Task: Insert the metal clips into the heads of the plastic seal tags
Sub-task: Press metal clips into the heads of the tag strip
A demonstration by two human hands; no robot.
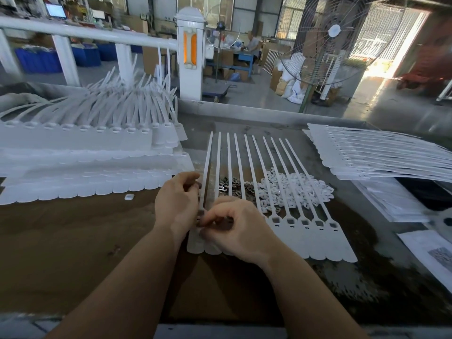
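Item: tag strip (305, 231) flat on the table (73, 236), clip pile (226, 185) just behind it under the tails. Both hands meet at the leftmost head: left hand (177, 204) curled on the tail, right hand (234, 228) pinching something small, likely a clip. Risk: a tilted clip may jam or drop, since the fingers hide the slot.

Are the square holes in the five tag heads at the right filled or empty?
Empty: the square holes show only dark openings, no metal inside.

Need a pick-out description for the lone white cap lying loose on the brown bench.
Start at the stacked white tags on the bench's left. Just in front of their scalloped lower edge, left of the left hand, lies one small white cap. It sits alone on bare brown surface, unlike the heaped white caps further right.
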